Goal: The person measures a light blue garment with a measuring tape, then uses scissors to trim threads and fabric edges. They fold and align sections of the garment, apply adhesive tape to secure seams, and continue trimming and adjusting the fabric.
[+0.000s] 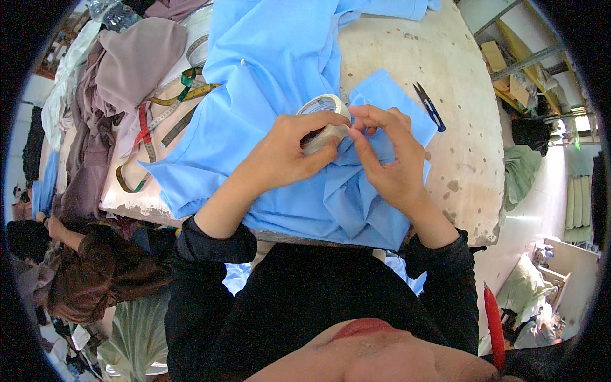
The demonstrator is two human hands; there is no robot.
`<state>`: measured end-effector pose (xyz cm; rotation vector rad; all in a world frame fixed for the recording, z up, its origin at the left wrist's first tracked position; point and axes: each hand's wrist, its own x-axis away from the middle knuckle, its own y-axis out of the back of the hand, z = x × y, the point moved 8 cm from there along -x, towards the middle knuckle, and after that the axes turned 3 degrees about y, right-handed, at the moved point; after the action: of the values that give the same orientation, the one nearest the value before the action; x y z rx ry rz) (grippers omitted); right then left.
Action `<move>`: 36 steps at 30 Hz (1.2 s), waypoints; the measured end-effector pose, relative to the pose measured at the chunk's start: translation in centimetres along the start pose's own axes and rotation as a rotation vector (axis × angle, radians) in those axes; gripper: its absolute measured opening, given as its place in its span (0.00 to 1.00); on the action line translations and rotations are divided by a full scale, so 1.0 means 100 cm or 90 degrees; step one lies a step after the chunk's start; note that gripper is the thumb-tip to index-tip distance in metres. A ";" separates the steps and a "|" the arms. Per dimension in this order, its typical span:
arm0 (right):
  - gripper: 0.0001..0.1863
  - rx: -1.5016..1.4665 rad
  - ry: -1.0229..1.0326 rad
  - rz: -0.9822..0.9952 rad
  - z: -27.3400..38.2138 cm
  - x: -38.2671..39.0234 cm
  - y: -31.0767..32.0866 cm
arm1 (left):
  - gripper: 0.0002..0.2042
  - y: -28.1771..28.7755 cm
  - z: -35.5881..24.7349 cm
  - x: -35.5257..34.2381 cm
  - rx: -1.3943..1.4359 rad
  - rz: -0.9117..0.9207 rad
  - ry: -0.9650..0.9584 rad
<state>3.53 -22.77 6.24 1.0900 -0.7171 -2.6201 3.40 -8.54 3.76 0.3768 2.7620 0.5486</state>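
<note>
A roll of whitish tape (323,103) is gripped in my left hand (289,151), with the fingers over its top and the thumb below. My right hand (396,153) meets it at the roll's right edge, its thumb and index finger pinched together there. Whether a tape end lies in that pinch is too small to make out. Under both hands spreads light blue fabric (267,63), creased and bunched near the table's front edge. Right of my right hand, small blue-handled thread snips (430,108) lie on the table.
Measuring tapes (181,95) coil at the left, beside mauve-brown fabric (143,54). Pale, stained wood shows on the table (464,172) at the right. Another person in a brown garment (105,270) is at the lower left. Metal shelving (528,60) stands at the far right.
</note>
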 end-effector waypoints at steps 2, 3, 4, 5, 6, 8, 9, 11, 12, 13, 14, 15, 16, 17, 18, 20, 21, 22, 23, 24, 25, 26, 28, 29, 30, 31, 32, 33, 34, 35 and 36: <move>0.19 -0.036 -0.019 0.007 -0.003 0.001 -0.002 | 0.15 0.000 0.002 0.000 0.009 0.012 0.026; 0.18 -0.058 -0.035 0.006 -0.004 0.002 -0.003 | 0.15 0.000 0.003 0.000 0.012 0.013 0.032; 0.17 -0.080 -0.050 0.006 -0.005 0.004 -0.005 | 0.15 0.000 0.002 -0.001 0.014 0.014 0.024; 0.16 -0.110 -0.074 0.000 -0.007 0.005 -0.006 | 0.14 0.000 0.001 -0.001 0.016 0.010 0.010; 0.16 -0.115 -0.081 0.000 -0.007 0.007 -0.007 | 0.14 0.001 0.000 -0.002 0.017 0.005 -0.004; 0.15 -0.140 -0.112 -0.013 -0.008 0.010 -0.008 | 0.14 0.000 0.006 -0.004 0.050 0.004 0.024; 0.15 -0.153 -0.123 -0.017 -0.009 0.010 -0.008 | 0.14 0.001 0.009 -0.004 0.065 0.003 0.038; 0.14 -0.180 -0.137 -0.025 -0.011 0.009 -0.007 | 0.14 0.000 0.015 -0.004 0.050 0.019 0.057; 0.14 -0.179 -0.147 -0.028 -0.012 0.008 -0.005 | 0.14 0.001 0.015 -0.004 0.039 0.021 0.047; 0.15 -0.179 -0.148 -0.029 -0.014 0.007 -0.004 | 0.13 0.001 0.017 -0.005 0.050 0.020 0.053; 0.15 -0.173 -0.157 -0.033 -0.016 0.005 -0.002 | 0.13 0.001 0.017 -0.006 0.058 0.012 0.039; 0.15 -0.157 -0.131 -0.022 -0.014 0.002 -0.001 | 0.13 0.002 0.017 -0.007 0.060 0.004 0.035; 0.16 -0.135 -0.113 -0.016 -0.012 0.001 0.000 | 0.13 0.000 0.015 -0.007 0.047 0.012 0.014; 0.16 -0.111 -0.091 -0.014 -0.010 -0.001 0.001 | 0.13 -0.004 0.013 -0.007 0.030 0.021 0.001; 0.17 -0.101 -0.100 -0.017 -0.011 -0.001 0.002 | 0.13 -0.006 0.011 -0.006 0.014 0.031 -0.012; 0.17 -0.077 -0.113 -0.030 -0.012 -0.001 0.003 | 0.13 -0.006 0.009 -0.006 0.035 -0.010 -0.022; 0.15 -0.055 -0.124 -0.028 -0.011 0.001 0.003 | 0.13 -0.006 0.008 -0.005 0.043 -0.016 -0.018; 0.14 -0.033 -0.133 -0.026 -0.011 0.004 0.003 | 0.13 -0.007 0.010 -0.004 0.041 -0.016 0.001; 0.12 -0.012 -0.129 -0.025 -0.009 0.005 0.003 | 0.13 -0.009 0.013 -0.003 0.036 0.000 0.029; 0.11 -0.006 -0.129 -0.024 -0.009 0.006 0.003 | 0.13 -0.008 0.015 -0.002 0.034 0.001 0.049; 0.09 -0.002 -0.116 -0.025 -0.007 0.006 0.003 | 0.12 -0.009 0.012 -0.002 0.018 0.005 0.023; 0.08 0.003 -0.104 -0.026 -0.005 0.006 0.004 | 0.11 -0.007 0.008 -0.003 0.005 -0.004 -0.011; 0.08 -0.016 -0.112 -0.006 -0.007 0.005 0.002 | 0.09 -0.005 0.003 -0.002 -0.010 -0.014 -0.051; 0.08 -0.026 -0.117 0.005 -0.009 0.004 0.002 | 0.08 -0.003 0.003 -0.002 -0.013 -0.014 -0.057; 0.07 -0.031 -0.117 0.017 -0.010 0.002 0.001 | 0.07 -0.003 0.002 -0.002 -0.015 -0.014 -0.063; 0.06 -0.037 -0.118 0.028 -0.011 0.001 0.002 | 0.06 -0.002 0.004 -0.002 -0.023 -0.015 -0.053; 0.04 -0.040 -0.118 0.046 -0.013 0.000 0.000 | 0.05 -0.001 0.005 -0.003 -0.030 -0.017 -0.043; 0.05 -0.030 -0.095 0.057 -0.011 -0.001 0.000 | 0.04 0.001 0.006 -0.003 -0.033 -0.034 -0.039; 0.05 -0.018 -0.072 0.074 -0.010 -0.002 -0.001 | 0.05 0.002 0.004 -0.002 -0.038 -0.043 -0.056; 0.05 -0.003 -0.047 0.077 -0.008 -0.002 -0.002 | 0.05 0.005 0.002 -0.002 -0.038 -0.069 -0.081; 0.06 0.024 -0.025 0.083 -0.007 -0.002 -0.003 | 0.05 0.008 -0.001 -0.001 -0.038 -0.094 -0.105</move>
<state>4.17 -22.64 5.77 0.9696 -0.8206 -2.5331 3.62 -7.87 4.18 0.1928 2.5826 0.5361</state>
